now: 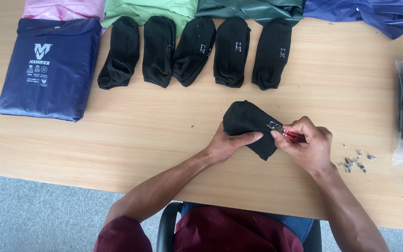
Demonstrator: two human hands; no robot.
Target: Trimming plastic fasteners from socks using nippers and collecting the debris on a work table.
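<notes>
- Where the counter (141,135) lies bare at centre, the left hand (225,144) clamps a black sock (248,122).
- Right hand (306,144): grip closed on red-handled clippers (285,133) touching the sock.
- Behind: five black socks (192,51), folded bags (50,67); right: grey scraps (353,163).

Single head view, looking steeply down from above the seated person, facing the far table (117,135) edge. Sitting close: forearms and lap are filling the bottom, floor (24,214) showing lower left. No second view sharing.
</notes>
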